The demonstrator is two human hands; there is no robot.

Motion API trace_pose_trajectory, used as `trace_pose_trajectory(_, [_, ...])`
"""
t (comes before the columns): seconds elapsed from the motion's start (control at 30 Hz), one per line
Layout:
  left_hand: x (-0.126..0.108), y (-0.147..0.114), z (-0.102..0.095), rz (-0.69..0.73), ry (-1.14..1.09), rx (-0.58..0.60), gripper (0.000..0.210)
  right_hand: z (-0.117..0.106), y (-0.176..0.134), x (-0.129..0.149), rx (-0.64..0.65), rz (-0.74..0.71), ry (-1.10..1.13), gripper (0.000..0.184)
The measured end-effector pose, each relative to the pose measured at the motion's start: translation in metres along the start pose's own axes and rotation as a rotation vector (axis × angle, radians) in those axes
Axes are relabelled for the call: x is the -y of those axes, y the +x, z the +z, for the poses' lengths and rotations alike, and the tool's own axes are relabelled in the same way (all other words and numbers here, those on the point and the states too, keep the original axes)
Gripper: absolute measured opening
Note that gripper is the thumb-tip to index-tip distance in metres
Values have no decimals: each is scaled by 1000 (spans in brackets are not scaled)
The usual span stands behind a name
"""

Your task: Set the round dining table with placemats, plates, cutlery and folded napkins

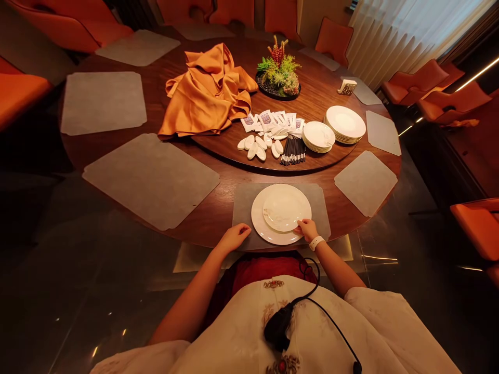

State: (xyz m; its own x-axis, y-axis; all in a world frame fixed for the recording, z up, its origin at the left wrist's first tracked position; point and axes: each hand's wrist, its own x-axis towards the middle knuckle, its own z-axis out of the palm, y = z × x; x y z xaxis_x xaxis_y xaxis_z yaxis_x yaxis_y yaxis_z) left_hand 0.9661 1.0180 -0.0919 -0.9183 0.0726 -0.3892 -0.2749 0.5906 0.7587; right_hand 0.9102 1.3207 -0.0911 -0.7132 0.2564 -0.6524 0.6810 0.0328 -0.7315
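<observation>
A small white plate point(284, 208) with a faint printed pattern lies on a larger white plate point(259, 228). The large plate rests on a grey placemat point(320, 208) at the near edge of the table. My right hand point(307, 229) pinches the lower right rim of the small plate between thumb and fingers. On the placemat's left part, my left hand point(236, 237) is loosely closed, beside the large plate and apart from it. I see nothing in its fingers.
Across the turntable point(249, 165) stand small plates point(317, 136), large plates point(345, 123), black chopsticks point(293, 150), small white oval dishes point(256, 148), packets point(273, 122), orange cloths point(212, 93) and a plant arrangement point(278, 72). More placemats point(152, 179) and orange chairs point(417, 83) ring the table.
</observation>
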Motion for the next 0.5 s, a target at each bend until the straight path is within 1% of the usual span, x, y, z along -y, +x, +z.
trace_pose_trajectory(0.1, [-4, 0, 2, 19, -20, 34, 38, 5, -1, -4, -16, -2, -56, 28])
trace_pose_trajectory(0.2, [-8, 5, 5, 31, -45, 70, 40, 3, 2, -3, -1, 18, -161, 27])
trace_pose_trajectory(0.3, [-13, 14, 10, 44, -97, 90, 41, -6, 7, 8, 15, 46, -289, 27])
trace_pose_trajectory(0.37, [-19, 24, 14, 53, -159, 104, 41, -14, 12, 22, 25, 38, -403, 32])
trace_pose_trajectory(0.43, [-29, 39, 16, 67, -206, 100, 40, -23, 20, 42, 29, -64, -606, 36])
trace_pose_trajectory(0.5, [-45, 62, 13, 89, -216, 58, 40, -30, 33, 69, 14, -238, -839, 36])
